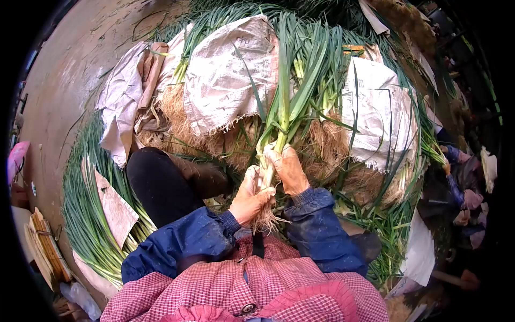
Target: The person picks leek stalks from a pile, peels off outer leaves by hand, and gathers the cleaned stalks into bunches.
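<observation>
From afar, I have my left hand point(248, 199) closed on the pale stalks of the green onions point(284, 110), just above the roots point(266, 219), and my right hand point(290, 170) closed higher up, near the leaves. Good handling, I judge, wants a firm lower grip, a lighter upper one (tender stalks may bruise) and stems aligned.

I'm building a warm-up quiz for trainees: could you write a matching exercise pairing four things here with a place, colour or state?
Things
1. Sleeves
2. Held stalks
3. Sacks
4. Top

Matches
A. Draped over the root-ended pile
B. Pink checked
C. Gripped by left hand and right hand
D. Dark blue

Pairs: 1-D, 2-C, 3-A, 4-B
</observation>
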A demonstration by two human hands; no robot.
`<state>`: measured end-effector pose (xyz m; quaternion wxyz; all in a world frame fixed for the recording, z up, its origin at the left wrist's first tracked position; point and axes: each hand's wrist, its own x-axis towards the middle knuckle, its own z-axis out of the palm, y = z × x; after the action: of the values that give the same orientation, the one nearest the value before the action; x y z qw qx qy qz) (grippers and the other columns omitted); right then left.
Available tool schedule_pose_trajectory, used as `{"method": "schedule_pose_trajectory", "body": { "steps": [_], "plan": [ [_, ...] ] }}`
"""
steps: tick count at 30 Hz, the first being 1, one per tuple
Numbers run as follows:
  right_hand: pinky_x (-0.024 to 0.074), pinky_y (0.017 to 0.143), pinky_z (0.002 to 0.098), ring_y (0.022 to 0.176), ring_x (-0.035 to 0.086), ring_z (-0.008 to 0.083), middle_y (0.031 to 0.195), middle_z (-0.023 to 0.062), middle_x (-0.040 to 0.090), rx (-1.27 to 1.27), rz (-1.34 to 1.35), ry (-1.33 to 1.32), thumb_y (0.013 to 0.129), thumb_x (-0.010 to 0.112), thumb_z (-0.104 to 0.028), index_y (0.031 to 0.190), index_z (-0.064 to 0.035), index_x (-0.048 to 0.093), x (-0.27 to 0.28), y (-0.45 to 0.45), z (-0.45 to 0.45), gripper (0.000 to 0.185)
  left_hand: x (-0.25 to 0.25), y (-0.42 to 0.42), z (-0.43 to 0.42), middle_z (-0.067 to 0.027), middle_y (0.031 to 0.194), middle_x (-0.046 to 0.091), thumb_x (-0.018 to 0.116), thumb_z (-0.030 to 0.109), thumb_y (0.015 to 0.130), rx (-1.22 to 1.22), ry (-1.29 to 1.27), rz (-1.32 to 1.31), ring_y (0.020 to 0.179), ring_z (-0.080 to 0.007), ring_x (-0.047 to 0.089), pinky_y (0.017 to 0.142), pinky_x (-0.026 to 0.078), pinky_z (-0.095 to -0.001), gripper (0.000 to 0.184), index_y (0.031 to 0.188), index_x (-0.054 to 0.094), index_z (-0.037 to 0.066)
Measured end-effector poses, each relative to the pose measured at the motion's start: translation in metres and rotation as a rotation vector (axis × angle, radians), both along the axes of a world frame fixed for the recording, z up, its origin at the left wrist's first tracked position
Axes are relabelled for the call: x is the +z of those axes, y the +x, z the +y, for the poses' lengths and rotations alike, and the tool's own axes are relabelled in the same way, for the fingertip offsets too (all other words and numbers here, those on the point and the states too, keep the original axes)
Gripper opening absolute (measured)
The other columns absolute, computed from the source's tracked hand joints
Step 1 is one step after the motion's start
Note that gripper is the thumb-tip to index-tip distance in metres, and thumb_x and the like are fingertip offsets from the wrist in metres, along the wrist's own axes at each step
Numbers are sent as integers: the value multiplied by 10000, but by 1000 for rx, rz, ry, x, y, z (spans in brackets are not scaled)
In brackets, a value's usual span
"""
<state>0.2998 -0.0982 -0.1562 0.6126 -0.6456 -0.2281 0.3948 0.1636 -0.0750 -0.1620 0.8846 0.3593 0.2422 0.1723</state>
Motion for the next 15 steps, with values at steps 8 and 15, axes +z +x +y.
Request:
{"method": "schedule_pose_trajectory", "body": {
  "steps": [8,15],
  "plan": [
    [451,509,354,551,588,245,603,115,587,-35,-758,-326,911,512,-294,763,-1,580,-3,-1,-56,335,-4,6,0,-56,979,558,665,-84,721,-54,685,350,890,-99,532,786,454,-249,491,1127,405,8],
    [443,528,195,577,523,82,714,26,578,-178,80,-78,924,513,-204,1025,-3,578,50,7,-88,234,-1,-4,7,-123,1025,571,559,-46,833,-18,-484,-133,868,-198,613,738,553,-342,293,1090,446,42]
  ]
}}
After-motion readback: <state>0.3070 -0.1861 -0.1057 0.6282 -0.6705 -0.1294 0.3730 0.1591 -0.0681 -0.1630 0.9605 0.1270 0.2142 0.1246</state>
